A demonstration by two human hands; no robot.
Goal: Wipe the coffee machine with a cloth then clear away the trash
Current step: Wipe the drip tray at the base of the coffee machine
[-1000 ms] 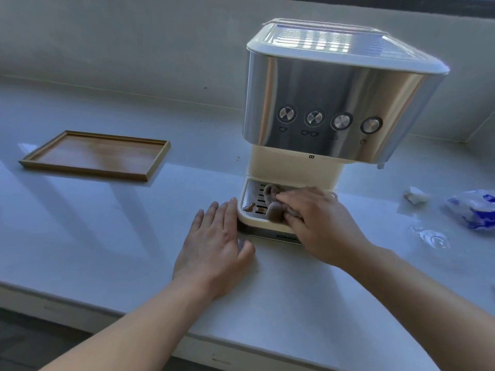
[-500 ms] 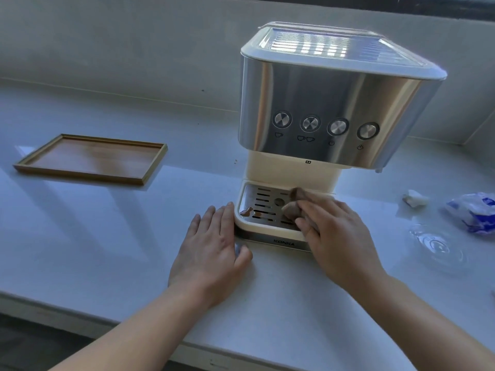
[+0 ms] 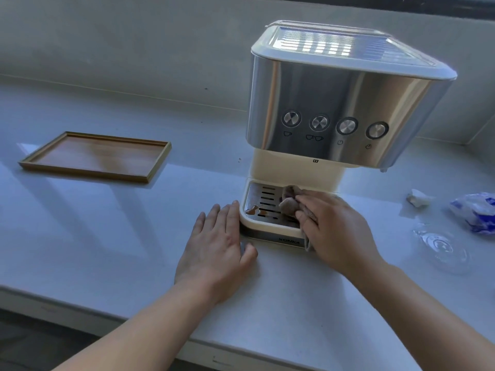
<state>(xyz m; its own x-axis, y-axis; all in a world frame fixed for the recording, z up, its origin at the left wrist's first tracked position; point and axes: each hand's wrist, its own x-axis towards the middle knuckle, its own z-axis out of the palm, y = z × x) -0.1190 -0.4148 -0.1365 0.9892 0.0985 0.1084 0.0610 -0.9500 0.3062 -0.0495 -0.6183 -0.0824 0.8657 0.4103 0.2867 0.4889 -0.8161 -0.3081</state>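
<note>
Surface: pale grey-white countertop (image 3: pixel 107 250), sunlit in bands, running left to right below a plain grey wall (image 3: pixel 134 49).

Item: upright steel-and-cream coffee machine (image 3: pixel 334 103), right of centre. Its four-knob front faces the near edge and its slotted metal drip tray (image 3: pixel 265 195) juts nearest, with a brown coffee smear (image 3: pixel 251 210) at the left corner.

Bunched grey-brown cloth (image 3: pixel 288 200) on the tray's right half, gripped under the curled fingers of the right hand (image 3: pixel 337 228).

Left hand (image 3: pixel 217 250): flat, fingers straight, holding nothing, fingertips against the base's left side.

Left: shallow rectangular wooden tray (image 3: pixel 99 156), long axis left to right.

Right: crumpled white paper scrap (image 3: pixel 417 198), blue-and-white plastic wrapper (image 3: pixel 474 210), clear plastic piece (image 3: pixel 442 247).
</note>
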